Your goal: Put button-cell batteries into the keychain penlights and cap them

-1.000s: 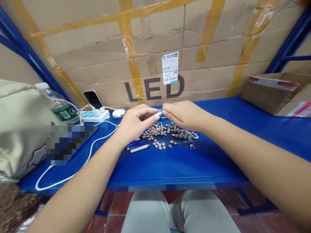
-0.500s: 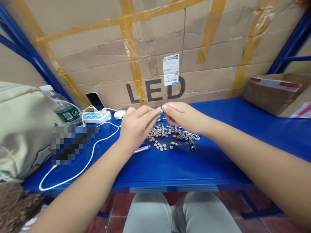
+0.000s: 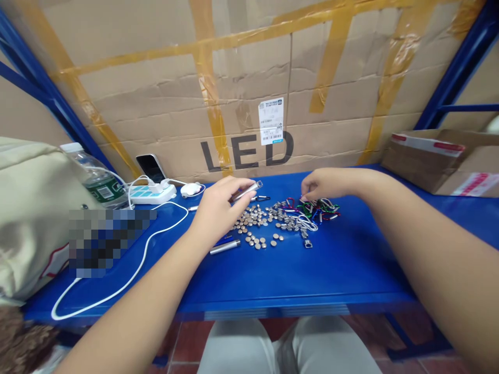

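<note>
A: Status? Clock centred on the heap of small, round, tan-and-silver metal discs (image 3: 255, 214), 12 away from us.

B: Our left hand (image 3: 218, 205) is clamped on a slim silver metal tube (image 3: 245, 193), square loop (image 3: 260, 184) at its tip, at 12. Our right hand (image 3: 331, 183) curls over red, green and blue metal carabiners (image 3: 325, 209) at 3; we can't tell if it grips one.

A: Progress?

B: We'd call it partway: tube has its loop, no carabiner visible on it. Left loose: discs, grey metal loop caps (image 3: 290, 224), another silver tube (image 3: 226, 247) at 8.

A: Surroundings?

B: Glossy blue tabletop (image 3: 351, 270). Beige fabric bag (image 3: 35, 192) at 9, taped brown cardboard wall (image 3: 249, 78) at 12, red floor tiles (image 3: 191, 337) at 6.
</note>
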Demonstrator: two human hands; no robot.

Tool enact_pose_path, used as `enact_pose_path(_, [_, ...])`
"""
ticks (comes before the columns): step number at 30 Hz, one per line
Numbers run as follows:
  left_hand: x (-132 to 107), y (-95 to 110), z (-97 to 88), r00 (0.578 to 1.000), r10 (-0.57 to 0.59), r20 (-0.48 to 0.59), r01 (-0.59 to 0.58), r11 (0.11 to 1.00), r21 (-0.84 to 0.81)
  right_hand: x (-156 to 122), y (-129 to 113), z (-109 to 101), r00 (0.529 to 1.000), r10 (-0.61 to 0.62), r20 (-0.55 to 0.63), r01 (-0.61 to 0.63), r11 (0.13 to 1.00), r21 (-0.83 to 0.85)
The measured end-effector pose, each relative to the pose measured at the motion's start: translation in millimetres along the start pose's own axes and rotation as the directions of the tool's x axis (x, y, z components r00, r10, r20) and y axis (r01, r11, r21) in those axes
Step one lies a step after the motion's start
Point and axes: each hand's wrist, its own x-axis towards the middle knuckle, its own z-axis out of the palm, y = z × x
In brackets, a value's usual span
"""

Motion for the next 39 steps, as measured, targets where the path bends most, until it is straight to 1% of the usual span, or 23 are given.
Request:
enact_pose_path(3, [0, 3, -1.2, 1.000, 0.009, 0.020, -0.009, 1.000, 0.001, -2, -9, 4, 0.995, 0.001, 0.101, -0.001, 1.000, -0.001])
enact_pose_path(6, [0, 5, -2.5, 1.000, 0.014, 0.023, -0.015, 1.000, 0.015, -7, -22, 5, 0.989, -0.039, 0.143, 0.042, 0.999, -0.017])
enact_pose_path(10, [1, 5, -2.8, 0.998, 0.045, 0.046, -0.046, 0.998, 0.030, -9, -27, 6, 0.987, -0.045, 0.154, 0.049, 0.999, -0.022])
enact_pose_path(14, [1, 6, -3.2, 0.996, 0.045, 0.074, -0.049, 0.998, 0.046, -10, -30, 8, 0.983, -0.035, 0.178, 0.035, 0.999, 0.006])
enact_pose_path(17, [2, 6, -3.8, 0.995, 0.054, 0.080, -0.058, 0.997, 0.052, -11, -34, 8, 0.982, -0.034, 0.186, 0.037, 0.999, -0.009])
enact_pose_path(18, [2, 6, -3.8, 0.995, 0.055, 0.080, -0.059, 0.997, 0.052, -12, -34, 7, 0.985, -0.038, 0.166, 0.042, 0.999, -0.022])
enact_pose_path(20, [2, 4, -3.2, 0.995, 0.040, 0.086, -0.043, 0.999, 0.033, -13, -34, 5, 0.996, -0.036, 0.085, 0.040, 0.998, -0.048])
enact_pose_path(22, [2, 3, -1.7, 0.994, -0.001, 0.113, 0.002, 1.000, -0.006, -13, -34, 3, 0.999, -0.030, -0.023, 0.029, 0.998, -0.054])
enact_pose_path(24, [2, 2, 0.3, 0.987, -0.056, 0.153, 0.064, 0.997, -0.043, -14, -37, 1, 0.991, -0.058, -0.123, 0.057, 0.998, -0.013])
enact_pose_path(26, [1, 3, 2.3, 0.976, -0.134, 0.172, 0.147, 0.987, -0.066, -14, -44, 1, 0.970, -0.132, -0.204, 0.154, 0.983, 0.100])
enact_pose_path(27, [1, 3, 3.1, 0.967, -0.183, 0.180, 0.199, 0.977, -0.077, -14, -48, 2, 0.958, -0.174, -0.229, 0.217, 0.960, 0.178])
enact_pose_path(29, [1, 5, 4.2, 0.935, -0.282, 0.214, 0.309, 0.945, -0.104, -13, -58, 5, 0.937, -0.246, -0.247, 0.320, 0.888, 0.330])
enact_pose_path(31, [2, 6, 4.8, 0.904, -0.342, 0.256, 0.379, 0.919, -0.111, -11, -66, 9, 0.925, -0.291, -0.244, 0.369, 0.841, 0.396])
enact_pose_path(33, [3, 6, 5.3, 0.892, -0.351, 0.284, 0.389, 0.916, -0.092, -9, -73, 14, 0.916, -0.307, -0.257, 0.388, 0.841, 0.378])
enact_pose_path(35, [3, 6, 6.1, 0.888, -0.339, 0.311, 0.381, 0.921, -0.081, -8, -78, 18, 0.904, -0.316, -0.289, 0.403, 0.856, 0.325])
enact_pose_path(39, [3, 3, 8.2, 0.856, -0.337, 0.392, 0.412, 0.903, -0.124, -5, -85, 24, 0.861, -0.363, -0.356, 0.457, 0.860, 0.228])
